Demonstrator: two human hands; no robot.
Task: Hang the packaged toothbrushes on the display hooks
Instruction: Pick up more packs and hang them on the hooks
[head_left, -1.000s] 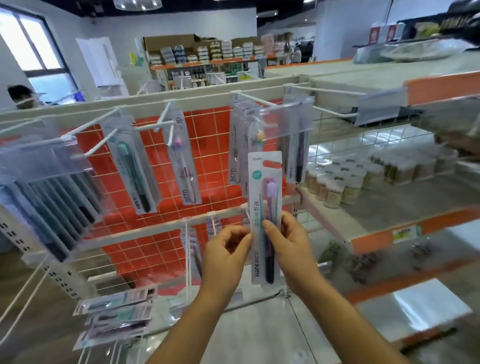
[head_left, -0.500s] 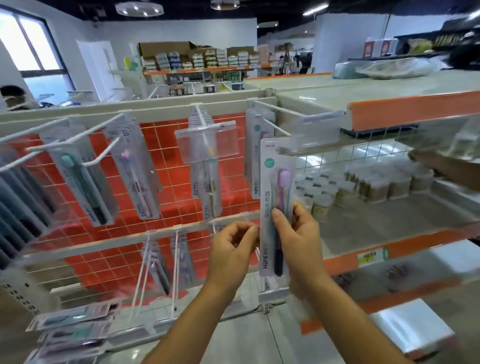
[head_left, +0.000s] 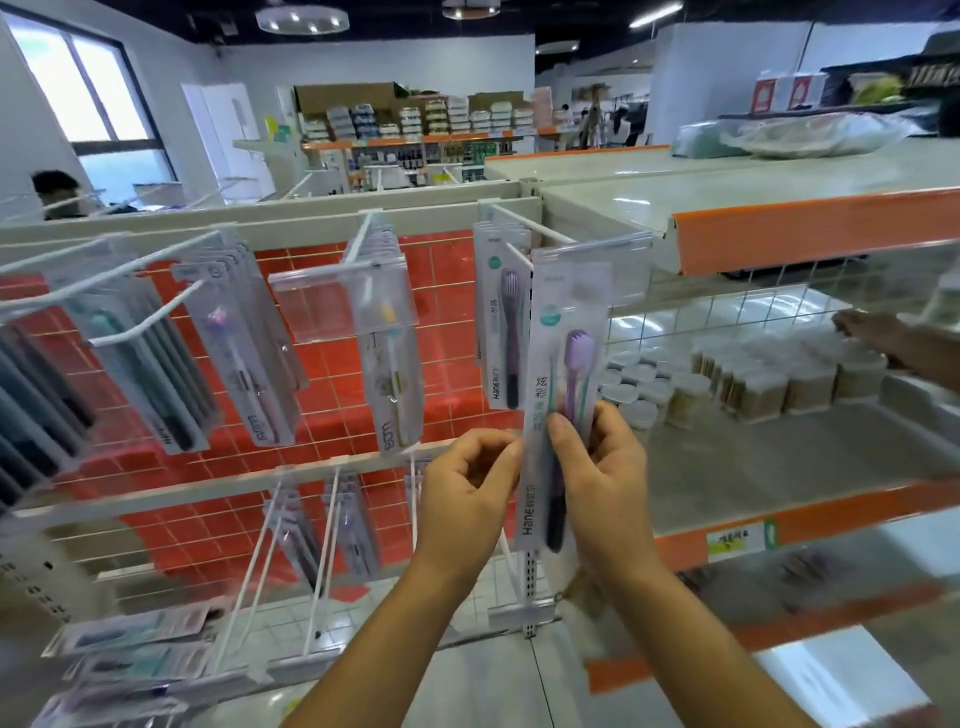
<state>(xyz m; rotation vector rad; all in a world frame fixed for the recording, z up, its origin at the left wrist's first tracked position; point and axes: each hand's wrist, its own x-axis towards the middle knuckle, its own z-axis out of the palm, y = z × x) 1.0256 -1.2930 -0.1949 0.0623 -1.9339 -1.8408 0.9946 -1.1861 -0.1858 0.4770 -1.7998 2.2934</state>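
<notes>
Grips a toothbrush pack (head_left: 563, 364) upright in the right hand (head_left: 605, 483), thumb on the front, fingers curled behind. Holds its top near the tip of a white hook (head_left: 527, 224), just beside a hanging pack (head_left: 498, 332). Inside the held one: a purple brush and a green brush. Curls the left hand (head_left: 467, 486) at the left edge; cannot tell if pinching. On the shelf (head_left: 753, 457) to the right, little tubs (head_left: 685, 395) with white lids, something tan inside.
</notes>
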